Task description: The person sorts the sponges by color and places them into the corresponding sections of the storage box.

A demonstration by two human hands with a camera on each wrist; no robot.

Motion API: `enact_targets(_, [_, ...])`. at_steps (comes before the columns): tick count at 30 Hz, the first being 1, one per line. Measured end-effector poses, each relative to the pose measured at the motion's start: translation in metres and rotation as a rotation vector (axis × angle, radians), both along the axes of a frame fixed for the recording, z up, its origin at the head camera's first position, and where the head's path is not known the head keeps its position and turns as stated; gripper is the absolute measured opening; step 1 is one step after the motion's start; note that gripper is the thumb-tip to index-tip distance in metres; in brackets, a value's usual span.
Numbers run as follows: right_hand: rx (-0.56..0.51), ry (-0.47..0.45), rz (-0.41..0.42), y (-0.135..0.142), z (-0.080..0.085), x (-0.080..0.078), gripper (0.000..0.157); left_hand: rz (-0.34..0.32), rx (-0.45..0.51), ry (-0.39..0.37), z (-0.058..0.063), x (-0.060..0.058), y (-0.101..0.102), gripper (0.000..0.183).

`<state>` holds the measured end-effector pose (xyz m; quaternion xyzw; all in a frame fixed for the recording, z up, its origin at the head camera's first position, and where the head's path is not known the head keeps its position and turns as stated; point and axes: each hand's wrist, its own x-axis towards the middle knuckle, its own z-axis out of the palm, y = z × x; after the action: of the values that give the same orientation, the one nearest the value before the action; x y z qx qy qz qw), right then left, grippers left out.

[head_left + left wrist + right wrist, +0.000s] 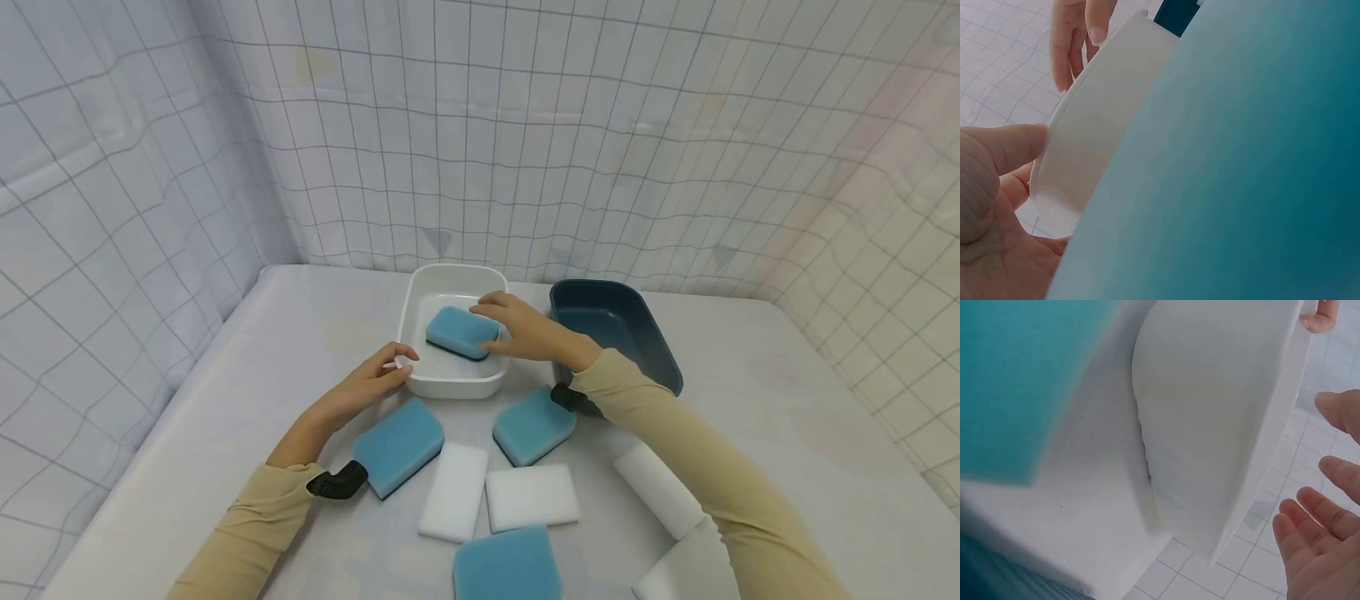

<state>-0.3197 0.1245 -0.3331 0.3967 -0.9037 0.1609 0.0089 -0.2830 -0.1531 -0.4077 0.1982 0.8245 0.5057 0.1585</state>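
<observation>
A white plastic tub (450, 388) stands at the back of the table, with one blue sponge (457, 327), dark on its underside, lying inside. My left hand (363, 385) grips the tub's near left rim between thumb and fingers; the left wrist view shows the thumb (1019, 147) against that rim. Over the tub's right side reaches my right hand (525, 327), thumb and fingers spread close to the sponge's right end. In the right wrist view the fingers (1319, 525) are apart with nothing between them.
A dark blue tub (637, 333) stands right of the white one, partly behind my right forearm. Nearer lie blue sponges (397, 446), (534, 425), (507, 567) and several white sponge blocks (453, 492). Gridded white curtain (480, 150) surrounds the table's back and sides.
</observation>
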Motion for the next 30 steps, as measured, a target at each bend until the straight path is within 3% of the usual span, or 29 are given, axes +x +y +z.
enact_targets(18, [-0.036, 0.057, 0.162, 0.03, 0.008, 0.032, 0.05, -0.001, -0.022, 0.009, -0.001, -0.001, -0.002, 0.036])
enact_targets(30, [-0.022, 0.094, 0.294, 0.052, 0.004, 0.043, 0.044, -0.012, -0.01, 0.015, -0.001, 0.0, 0.0, 0.036])
